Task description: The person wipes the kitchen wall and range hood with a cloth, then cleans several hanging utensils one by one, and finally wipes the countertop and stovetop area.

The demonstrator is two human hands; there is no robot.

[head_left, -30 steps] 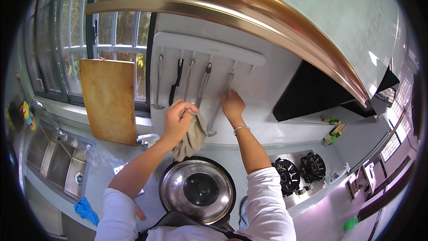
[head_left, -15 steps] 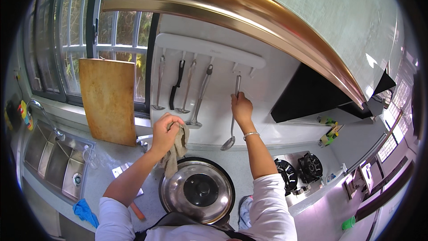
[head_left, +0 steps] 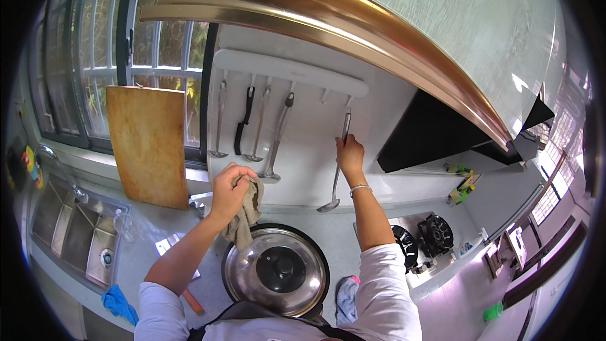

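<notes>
A metal ladle (head_left: pixel 339 173) is held upright by its handle in my closed right hand (head_left: pixel 350 153). Its top end is close to the last hook of the white hook rail (head_left: pixel 290 71), but I cannot tell whether it touches. The ladle's bowl hangs just above the counter's back edge. Bunched in my closed left hand (head_left: pixel 230 189) is a beige cloth (head_left: pixel 243 218), hanging down over the rim of a lidded pan (head_left: pixel 270 297). On the rail to the left hang several utensils, among them a black-handled one (head_left: pixel 245 120) and a larger ladle (head_left: pixel 279 139).
A wooden cutting board (head_left: pixel 148 151) leans by the window, with the sink (head_left: pixel 69 233) at far left. The gas stove (head_left: pixel 435 235) sits on the right. Overhead runs the copper-coloured hood edge (head_left: pixel 328 19). A cleaver (head_left: pixel 190 300) and a grey cloth (head_left: pixel 346 300) flank the pan.
My right hand has shifted slightly right with the ladle, whose top end is now nearer the rail's last hook. The view has shifted a little; my left hand still grips the cloth.
</notes>
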